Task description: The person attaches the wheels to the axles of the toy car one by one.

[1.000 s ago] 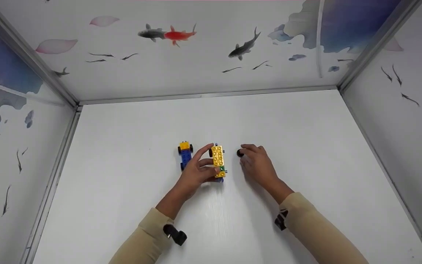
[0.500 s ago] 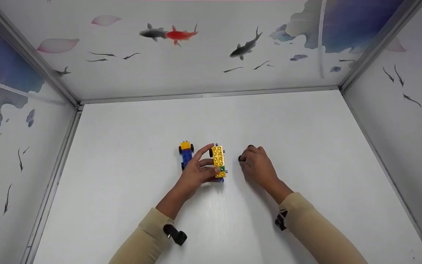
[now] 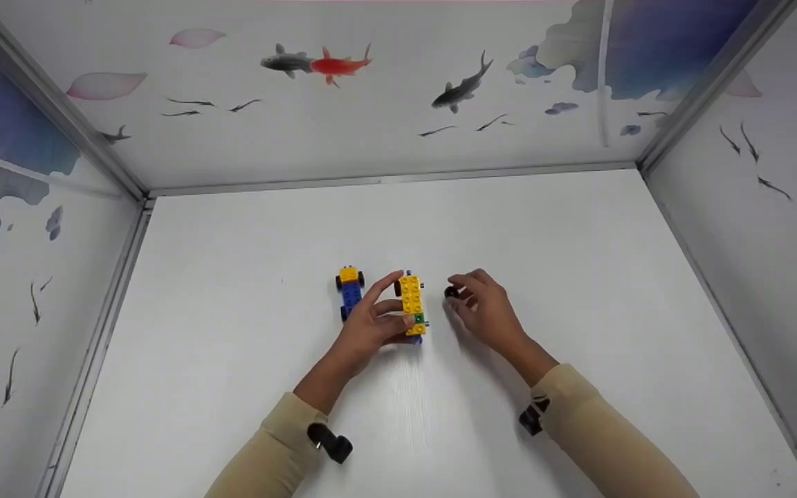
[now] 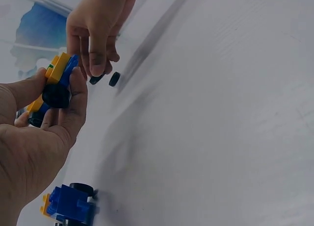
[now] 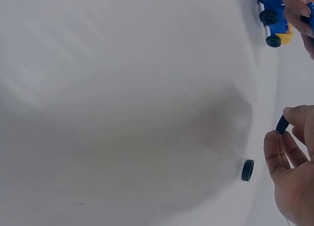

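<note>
My left hand point(image 3: 371, 326) grips a toy brick car point(image 3: 411, 294) with a yellow studded top, a green piece and blue parts beneath. Black wheels show on its left side in the head view, while blue axle stubs stick out bare on the right. To the right of it, the thumb and fingers of my right hand point(image 3: 490, 311) pinch a small black wheel point(image 5: 282, 124), apart from the car. Another black wheel point(image 5: 248, 170) stands on its edge on the table below that hand; the head view does not clearly show it.
A second toy car point(image 3: 351, 290), blue with a yellow end and black wheels, stands on the white table point(image 3: 246, 360) just left of my left hand. Printed white walls point(image 3: 385, 138) enclose the table at the back and both sides.
My right fingers have shifted around the small wheel, curling in and then extending again, and the wheel has turned in them. The left hand and its car have stayed in place.
</note>
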Demonstrator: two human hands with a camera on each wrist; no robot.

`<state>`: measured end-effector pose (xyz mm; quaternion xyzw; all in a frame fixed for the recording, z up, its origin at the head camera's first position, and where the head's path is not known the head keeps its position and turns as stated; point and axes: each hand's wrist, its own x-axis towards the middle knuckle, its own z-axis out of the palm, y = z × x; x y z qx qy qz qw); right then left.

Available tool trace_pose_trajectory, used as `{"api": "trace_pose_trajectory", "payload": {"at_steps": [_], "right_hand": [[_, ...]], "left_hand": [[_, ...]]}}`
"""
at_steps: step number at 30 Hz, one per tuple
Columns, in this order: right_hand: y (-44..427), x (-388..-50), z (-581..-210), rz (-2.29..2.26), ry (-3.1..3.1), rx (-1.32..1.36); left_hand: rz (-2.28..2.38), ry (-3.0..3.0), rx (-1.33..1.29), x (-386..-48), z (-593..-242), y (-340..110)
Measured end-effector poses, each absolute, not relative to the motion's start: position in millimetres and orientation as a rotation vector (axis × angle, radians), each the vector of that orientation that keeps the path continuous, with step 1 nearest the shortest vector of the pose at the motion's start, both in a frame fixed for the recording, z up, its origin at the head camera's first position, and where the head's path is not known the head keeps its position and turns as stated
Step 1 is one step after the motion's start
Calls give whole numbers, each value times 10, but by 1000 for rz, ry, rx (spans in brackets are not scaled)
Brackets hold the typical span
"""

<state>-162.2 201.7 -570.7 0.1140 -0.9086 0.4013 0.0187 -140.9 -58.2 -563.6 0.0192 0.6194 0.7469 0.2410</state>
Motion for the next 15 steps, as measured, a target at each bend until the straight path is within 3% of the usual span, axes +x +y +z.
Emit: {"api": "trace_pose_trajectory", "payload": {"at_steps": [15], "right_hand": [[1886, -1605, -5533, 1574, -2724, 365]], "left_hand": [[2004, 1735, 10, -1383, -5604, -566]]}}
